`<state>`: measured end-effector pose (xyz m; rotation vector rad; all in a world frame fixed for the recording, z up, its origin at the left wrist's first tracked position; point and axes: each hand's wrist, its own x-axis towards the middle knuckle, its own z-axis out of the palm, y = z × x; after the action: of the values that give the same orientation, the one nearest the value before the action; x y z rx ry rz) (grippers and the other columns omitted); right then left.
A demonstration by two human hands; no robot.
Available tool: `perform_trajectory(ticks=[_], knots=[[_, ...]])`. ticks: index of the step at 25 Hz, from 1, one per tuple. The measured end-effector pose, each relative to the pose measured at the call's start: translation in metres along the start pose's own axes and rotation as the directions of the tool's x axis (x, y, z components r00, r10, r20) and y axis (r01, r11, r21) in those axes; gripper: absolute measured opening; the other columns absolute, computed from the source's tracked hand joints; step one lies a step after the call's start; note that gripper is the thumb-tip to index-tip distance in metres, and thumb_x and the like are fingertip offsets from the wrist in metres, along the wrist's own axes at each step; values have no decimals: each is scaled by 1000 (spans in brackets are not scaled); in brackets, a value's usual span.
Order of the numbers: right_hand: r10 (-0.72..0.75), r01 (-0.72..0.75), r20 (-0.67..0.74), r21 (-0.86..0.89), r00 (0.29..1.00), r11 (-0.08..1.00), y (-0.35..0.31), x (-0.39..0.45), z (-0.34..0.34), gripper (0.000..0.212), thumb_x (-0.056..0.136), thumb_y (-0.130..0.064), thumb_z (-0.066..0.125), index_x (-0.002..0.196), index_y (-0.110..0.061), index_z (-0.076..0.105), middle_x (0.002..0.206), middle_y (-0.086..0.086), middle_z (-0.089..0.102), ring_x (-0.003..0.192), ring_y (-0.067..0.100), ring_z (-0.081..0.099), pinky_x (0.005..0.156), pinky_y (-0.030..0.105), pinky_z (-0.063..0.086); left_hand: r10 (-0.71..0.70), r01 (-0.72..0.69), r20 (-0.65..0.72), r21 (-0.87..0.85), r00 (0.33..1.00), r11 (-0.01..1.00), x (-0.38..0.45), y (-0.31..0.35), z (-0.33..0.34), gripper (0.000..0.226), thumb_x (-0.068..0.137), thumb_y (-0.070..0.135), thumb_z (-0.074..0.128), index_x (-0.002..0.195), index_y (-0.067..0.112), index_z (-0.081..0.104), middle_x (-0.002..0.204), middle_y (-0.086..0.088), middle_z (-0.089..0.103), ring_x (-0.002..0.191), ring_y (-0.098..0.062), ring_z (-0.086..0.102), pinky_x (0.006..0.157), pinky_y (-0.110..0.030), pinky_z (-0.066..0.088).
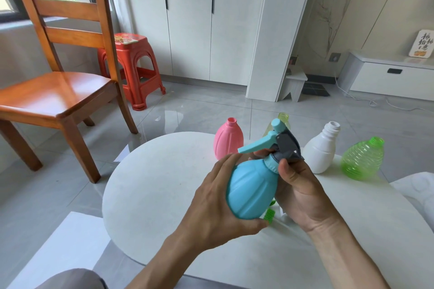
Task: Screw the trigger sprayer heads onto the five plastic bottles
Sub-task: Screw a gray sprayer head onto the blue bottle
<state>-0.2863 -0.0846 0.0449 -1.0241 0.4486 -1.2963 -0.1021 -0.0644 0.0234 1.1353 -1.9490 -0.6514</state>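
my left hand cups the belly of the blue bottle, held off the white table, long axis tilted, neck up and to the right. my right hand curls round the sprayer head at its collar, thumb on the ribbing. collar sits on the neck, nearer my right hand, so turning falls to it. pink bottle, white bottle, green bottle stand behind, uncapped.

Left hand and right hand — both bare, no gloves, rings or watch seen. Forearms uncovered to the frame edge — no sleeves visible. Grey fabric garment at lower left, over a knee.
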Motion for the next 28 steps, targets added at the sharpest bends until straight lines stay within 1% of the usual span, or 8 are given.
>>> perform_trajectory(ticks=[3,5,7,12,17,24,26,28], knots=[[41,-39,51,-27,998,999,-2,-1,0,37,84,-33,76,109,-5,74,112,11,75,115,26,65,98,36,49,-76,80,37,-114,996,990,1,1,1,104,52,52,91,140,47,35,127,20,55,109,-8,61,82,-33,59],[54,-53,1,-47,999,997,-1,0,3,40,79,-35,81,105,-6,75,108,11,76,110,26,67,97,35,50,-92,91,-7,-112,996,990,1,3,3,94,52,42,89,132,50,42,114,18,61,95,-8,65,68,-34,61],[45,-49,-57,-75,997,996,2,0,6,41,75,-38,84,102,-8,77,103,7,76,106,22,68,96,34,51,-101,95,-58,-97,993,991,-1,4,6,88,51,39,88,127,50,45,110,18,63,91,-7,66,65,-32,60],[25,-31,-100,-55,995,998,5,-2,12,42,73,-39,85,102,-10,77,103,7,77,103,21,70,89,30,54,-58,66,-154,45,986,997,-2,6,8,90,51,45,83,131,45,42,116,22,56,97,-7,60,73,-27,57],[9,-11,-190,-11,982,1000,10,-1,11,51,64,-40,91,101,-7,77,104,12,76,103,24,70,87,33,55,-54,76,-151,143,987,987,-3,6,13,100,55,50,79,143,34,35,141,12,46,112,-14,55,89,-36,55],[1,-1,-190,3,982,1000,12,-1,11,50,68,-38,89,104,-6,76,108,13,75,106,26,69,88,33,54,-52,80,-151,182,987,980,-3,1,13,105,55,54,77,145,35,27,148,8,41,114,-17,54,89,-37,56],[-5,8,-169,16,986,1000,14,-1,16,41,77,-34,82,111,-10,74,113,10,75,109,22,69,89,32,54,-23,68,-160,283,987,957,-1,-4,10,109,56,51,77,148,35,21,158,2,32,118,-24,54,89,-37,54],[-39,39,-255,-3,966,999,23,-1,21,25,84,-21,70,107,-10,72,110,5,76,104,18,70,91,38,51,73,21,-188,457,979,889,1,-10,13,110,58,42,80,151,27,23,161,-11,29,123,-34,53,93,-46,51]])
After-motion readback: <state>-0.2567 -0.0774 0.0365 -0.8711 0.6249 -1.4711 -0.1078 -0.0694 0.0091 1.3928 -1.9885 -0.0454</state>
